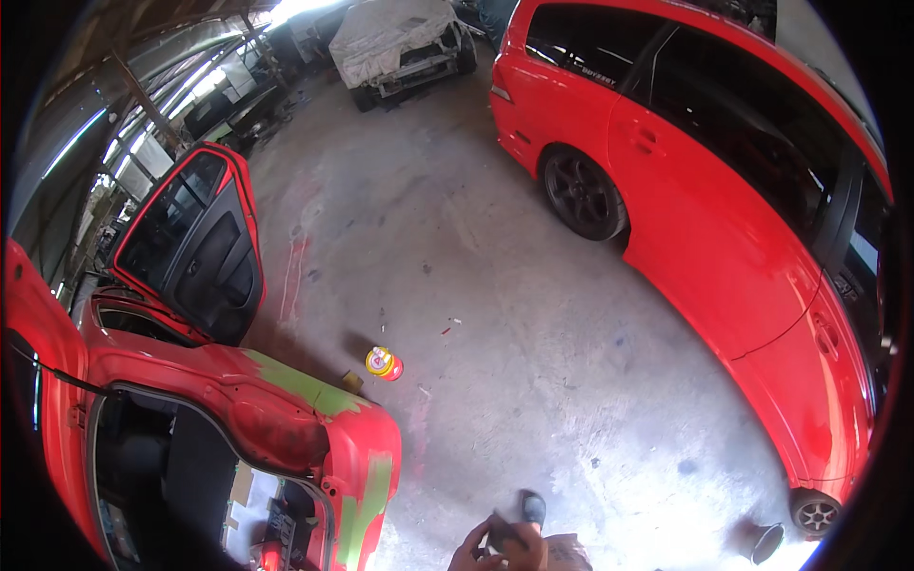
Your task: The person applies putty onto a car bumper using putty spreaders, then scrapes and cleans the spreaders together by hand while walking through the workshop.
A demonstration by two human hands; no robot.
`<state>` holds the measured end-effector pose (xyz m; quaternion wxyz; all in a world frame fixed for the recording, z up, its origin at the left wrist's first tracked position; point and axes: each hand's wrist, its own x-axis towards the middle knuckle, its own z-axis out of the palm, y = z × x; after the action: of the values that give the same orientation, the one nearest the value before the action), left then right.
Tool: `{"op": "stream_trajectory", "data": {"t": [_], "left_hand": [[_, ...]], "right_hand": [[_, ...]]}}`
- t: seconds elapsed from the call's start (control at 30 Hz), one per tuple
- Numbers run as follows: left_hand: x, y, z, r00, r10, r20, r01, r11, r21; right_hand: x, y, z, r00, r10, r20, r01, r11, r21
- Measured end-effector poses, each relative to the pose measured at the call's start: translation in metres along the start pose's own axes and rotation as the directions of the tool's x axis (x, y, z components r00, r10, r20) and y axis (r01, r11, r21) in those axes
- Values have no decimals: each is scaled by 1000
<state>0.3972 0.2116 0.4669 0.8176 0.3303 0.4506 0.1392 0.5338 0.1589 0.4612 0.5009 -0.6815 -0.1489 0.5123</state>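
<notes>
At the bottom centre, my left hand (471, 548) and my right hand (530, 548) are close together around a small dark object (505, 534). Its kind cannot be told, as fingers hide part of it. A dark shoe (533, 508) shows just beyond the hands. To the left stands a red car body (285, 407) with its rear open and green patches (375, 492) of filler or primer on the rear corner. A red can with a yellow-rimmed lid (384, 363) stands on the concrete floor beside it.
A red Honda Odyssey (685, 235) stands along the right. The left car's door (214, 250) hangs open. A partly covered vehicle (400, 50) is at the far end. A round dark container (766, 544) lies at the lower right, and a small yellowish block (352, 382) is near the can.
</notes>
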Motion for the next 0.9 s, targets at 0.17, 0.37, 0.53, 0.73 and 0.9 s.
{"op": "stream_trajectory", "data": {"t": [0.17, 0.37, 0.53, 0.73, 0.9], "left_hand": [[11, 27, 18, 987, 142, -79, -117, 958, 263], [13, 54, 40, 966, 251, -55, -198, 864, 463], [5, 84, 52, 972, 236, 8, -210, 849, 484], [-2, 137, 70, 1000, -22, -15, 26, 933, 359], [21, 144, 95, 965, 212, -158, -172, 958, 231]], "right_hand": [[-26, -42, -4, 957, -218, 192, 151, 937, 315], [-3, -70, -28, 927, -376, -4, 368, 911, -186], [-4, -75, -35, 910, -400, -110, 377, 908, -185], [-11, -152, -78, 943, -305, -137, 284, 947, -152], [-26, -166, -64, 831, -553, 64, 549, 796, -255]]}}
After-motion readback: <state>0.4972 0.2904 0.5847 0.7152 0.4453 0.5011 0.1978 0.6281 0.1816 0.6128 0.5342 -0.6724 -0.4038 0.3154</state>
